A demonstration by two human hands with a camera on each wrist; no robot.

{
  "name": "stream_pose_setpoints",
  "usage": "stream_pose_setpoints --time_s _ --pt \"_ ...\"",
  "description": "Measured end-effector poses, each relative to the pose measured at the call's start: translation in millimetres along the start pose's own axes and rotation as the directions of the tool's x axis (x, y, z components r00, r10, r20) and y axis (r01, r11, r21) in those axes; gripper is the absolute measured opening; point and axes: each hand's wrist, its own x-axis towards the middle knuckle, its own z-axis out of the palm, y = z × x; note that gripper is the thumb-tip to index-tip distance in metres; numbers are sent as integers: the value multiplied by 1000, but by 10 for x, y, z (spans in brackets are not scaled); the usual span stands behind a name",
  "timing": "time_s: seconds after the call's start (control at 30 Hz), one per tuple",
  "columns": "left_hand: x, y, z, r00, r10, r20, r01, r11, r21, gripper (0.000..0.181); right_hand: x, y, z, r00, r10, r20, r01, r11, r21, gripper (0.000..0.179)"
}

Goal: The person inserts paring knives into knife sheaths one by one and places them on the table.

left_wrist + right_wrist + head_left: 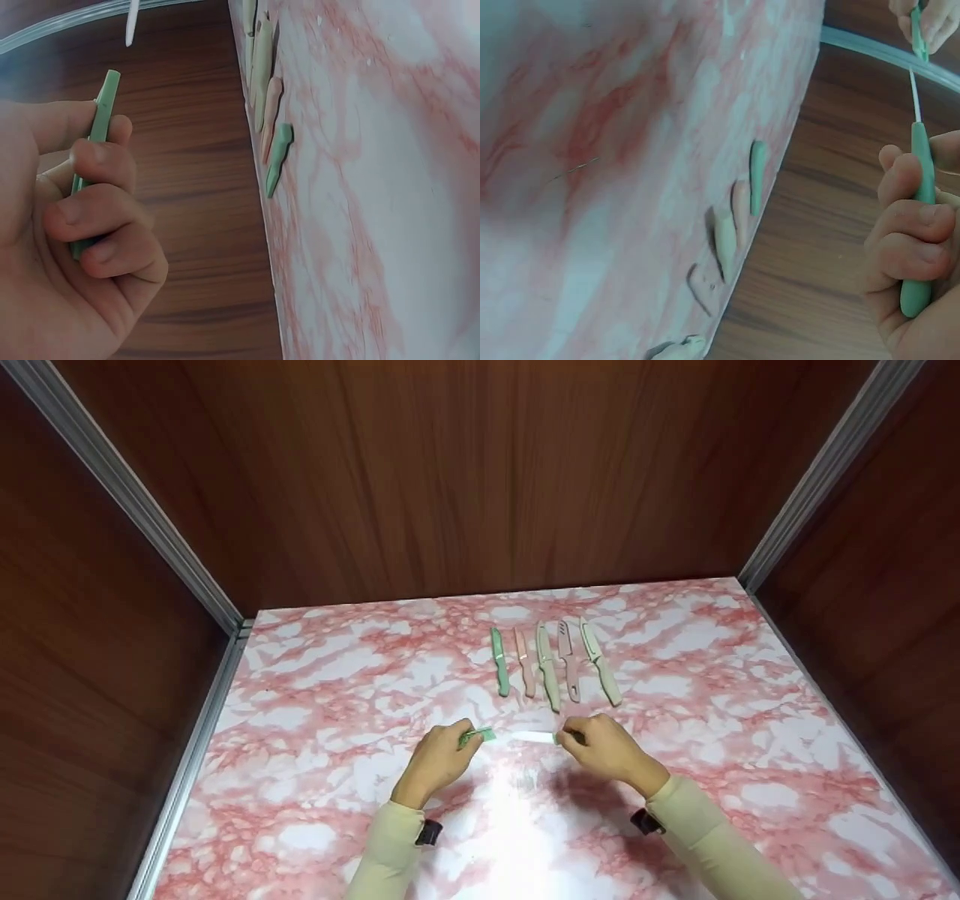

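My left hand (442, 754) grips a slim green blade cover (106, 94), and its open end points toward the right hand. A knife with a green handle (922, 176) and a bare white blade (534, 736) is held in my right hand (609, 751). In the head view the blade tip faces the cover, with a small gap between them. Both hands are above the table, just nearer to me than a row of knives. Fingers wrap round the handle and round the cover, hiding part of each.
Side by side beyond the hands lie a green knife (501, 664), a pink knife (528, 679), a pale green knife (550, 671), a mauve knife (571, 667) and a cream knife (606, 675). The marbled table (322, 697) meets brown wood panels (450, 480) at the back and sides.
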Motion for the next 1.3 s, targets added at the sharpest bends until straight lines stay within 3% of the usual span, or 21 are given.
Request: stream_pose_setpoints --time_s 0.2,0.6,0.77,1.13,1.3 --pt "16 33 33 999 33 41 -32 999 -21 24 41 -57 -17 999 -38 -10 38 999 28 20" --pt "17 82 65 997 70 29 -70 998 -7 25 70 -66 -33 998 -61 7 61 998 19 21" --pt "14 86 65 997 70 42 -69 997 -28 24 80 -58 -39 994 -112 0 112 993 28 24" --pt "5 84 77 996 62 61 -56 994 -94 22 136 -49 -74 959 -283 -6 283 959 -14 31" --pt "6 105 83 994 88 61 -80 990 -120 23 156 -66 -78 941 -337 12 337 941 -4 34"
